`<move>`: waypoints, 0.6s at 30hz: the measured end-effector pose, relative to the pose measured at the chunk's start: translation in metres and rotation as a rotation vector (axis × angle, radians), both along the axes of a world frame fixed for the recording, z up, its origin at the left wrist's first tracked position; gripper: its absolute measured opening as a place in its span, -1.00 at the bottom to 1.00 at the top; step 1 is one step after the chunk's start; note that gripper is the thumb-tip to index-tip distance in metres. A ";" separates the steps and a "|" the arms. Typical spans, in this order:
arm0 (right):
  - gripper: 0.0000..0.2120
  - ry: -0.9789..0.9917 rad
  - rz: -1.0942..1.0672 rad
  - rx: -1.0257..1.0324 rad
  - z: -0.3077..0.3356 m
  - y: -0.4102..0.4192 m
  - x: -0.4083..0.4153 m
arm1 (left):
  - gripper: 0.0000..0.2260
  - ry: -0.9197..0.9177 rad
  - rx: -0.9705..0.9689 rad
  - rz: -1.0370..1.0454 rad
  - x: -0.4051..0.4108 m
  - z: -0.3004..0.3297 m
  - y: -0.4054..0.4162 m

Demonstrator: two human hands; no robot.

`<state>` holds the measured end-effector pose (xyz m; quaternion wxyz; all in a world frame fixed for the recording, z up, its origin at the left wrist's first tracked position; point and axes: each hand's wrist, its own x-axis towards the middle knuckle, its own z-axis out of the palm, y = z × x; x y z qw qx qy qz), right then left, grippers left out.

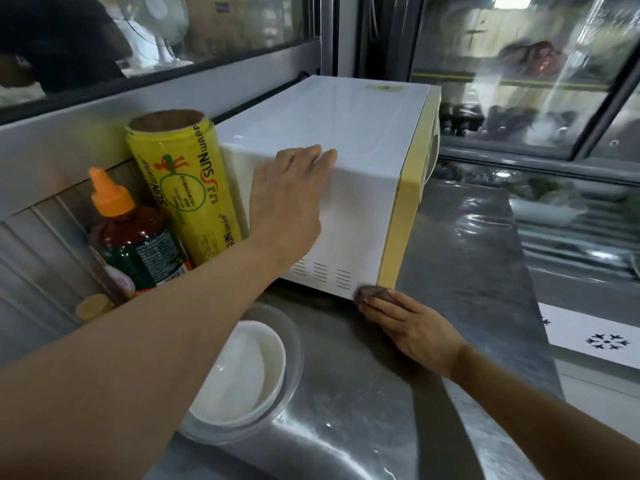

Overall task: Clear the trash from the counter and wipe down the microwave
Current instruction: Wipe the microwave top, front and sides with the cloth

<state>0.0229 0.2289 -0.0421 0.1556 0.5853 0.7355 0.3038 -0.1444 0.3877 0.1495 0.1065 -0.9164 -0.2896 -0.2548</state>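
Wiping the lower front corner of the white metal-cased microwave with the pale yellow front frame [346, 161], which sits on the stainless steel surface [450, 271] against the back wall.

Right hand [412, 327]: fingers pressed flat over a small dark brown cloth [375, 293], holding it against the bottom edge of the side panel, right where the casing meets the yellow frame. Cloth mostly hidden under my fingers; I cannot tell how it is folded.

Left hand [287, 199]: open, palm and straight fingers laid flat on the side panel near the top edge, steadying the unit. Grips nothing.

Nearby: yellow cling-wrap roll with cardboard core [187, 181] leaning just beside the microwave's rear; dark red sauce bottle with orange nozzle cap [131, 237] next to it; white round bowl nested in a clear glass bowl [239, 368] near my left forearm.

Judgement: side panel in progress; top and door probably not yet done.

Method notes:
- keep the left palm braced so the unit does not slide toward the roll
- run the cloth along the seam and over the vent slots [322, 271] lightly, avoiding pushing moisture in
- work in overlapping strokes, bottom edge upward
- mind the forearm over the bowls.
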 end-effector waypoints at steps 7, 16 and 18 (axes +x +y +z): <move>-0.68 0.129 -0.029 -0.015 0.019 -0.025 -0.005 | -0.33 0.034 -0.080 0.033 0.001 0.005 -0.011; -0.41 0.387 -0.296 0.066 0.071 -0.082 0.022 | -0.30 0.082 -0.271 0.101 0.003 0.019 -0.036; -0.38 0.445 -0.309 0.059 0.096 -0.089 0.022 | -0.30 0.069 -0.291 0.115 0.002 0.020 -0.049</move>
